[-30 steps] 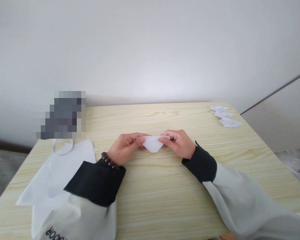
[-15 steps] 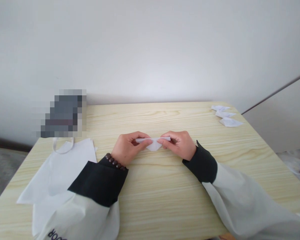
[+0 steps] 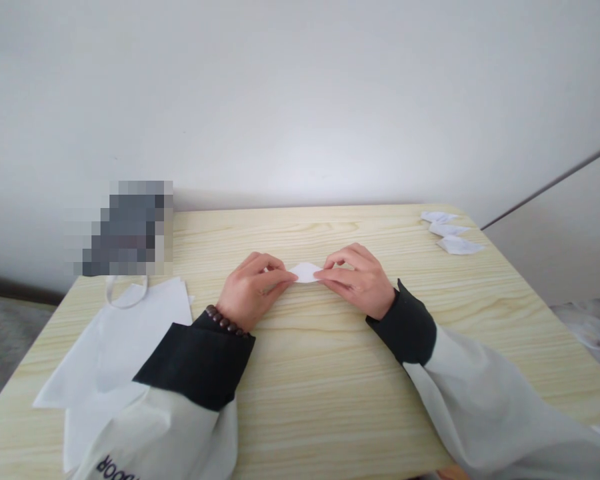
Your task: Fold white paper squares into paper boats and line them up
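A small piece of folded white paper (image 3: 307, 272) is stretched between my two hands above the middle of the table. My left hand (image 3: 255, 288), with a dark bead bracelet at the wrist, pinches its left end. My right hand (image 3: 356, 279) pinches the right end. Only the paper's rounded middle shows; the fingertips cover both ends. At the far right corner lie several folded white paper pieces (image 3: 460, 245), pointed at the ends, in a short row.
Loose sheets of white paper (image 3: 145, 340) lie at the left of the wooden table (image 3: 320, 387), partly under my left sleeve. Behind them stands a blurred dark object (image 3: 127, 227), with a white loop (image 3: 126, 307) in front. A white wall (image 3: 300, 100) rises behind the table.
Both hands have changed their hold on the folded paper, from gripping it along a straight upper edge to pinching its two ends. Its middle now looks wider and rounded.
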`<state>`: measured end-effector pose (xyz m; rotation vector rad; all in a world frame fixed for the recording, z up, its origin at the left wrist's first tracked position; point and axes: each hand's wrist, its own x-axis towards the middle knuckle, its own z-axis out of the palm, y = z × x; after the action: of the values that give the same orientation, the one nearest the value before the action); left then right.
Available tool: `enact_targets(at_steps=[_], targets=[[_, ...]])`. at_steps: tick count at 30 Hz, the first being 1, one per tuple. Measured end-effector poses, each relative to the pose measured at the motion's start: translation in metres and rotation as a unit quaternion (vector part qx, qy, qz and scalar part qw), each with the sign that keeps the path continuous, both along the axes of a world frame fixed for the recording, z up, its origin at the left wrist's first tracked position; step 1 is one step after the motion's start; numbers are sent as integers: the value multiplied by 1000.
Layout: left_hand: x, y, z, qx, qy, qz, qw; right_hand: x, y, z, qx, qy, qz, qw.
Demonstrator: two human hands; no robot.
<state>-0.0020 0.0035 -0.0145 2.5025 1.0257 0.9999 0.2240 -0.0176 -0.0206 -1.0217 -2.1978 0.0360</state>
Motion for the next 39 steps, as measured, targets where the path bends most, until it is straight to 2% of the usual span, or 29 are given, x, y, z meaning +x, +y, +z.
enact_targets(at_steps=[3,6,15,24,32,39], targets=[[-2,2,-6,20,57,-6,998,-1,1,-3,-31,-43,-9,999],[-3,3,-9,11,81,-7,997,-1,1,-6,-62,-44,-19,997],[-6,3,-3,-77,67,7,995,1,3,-1,-151,54,-13,987],[-6,4,1,-100,71,20,992,4,4,-1,-168,22,-11,985],[-4,4,-1,-99,112,57,987,0,5,-3,-177,9,-52,983],[1,3,9,-168,139,118,969,-5,5,0,-206,0,-87,975]])
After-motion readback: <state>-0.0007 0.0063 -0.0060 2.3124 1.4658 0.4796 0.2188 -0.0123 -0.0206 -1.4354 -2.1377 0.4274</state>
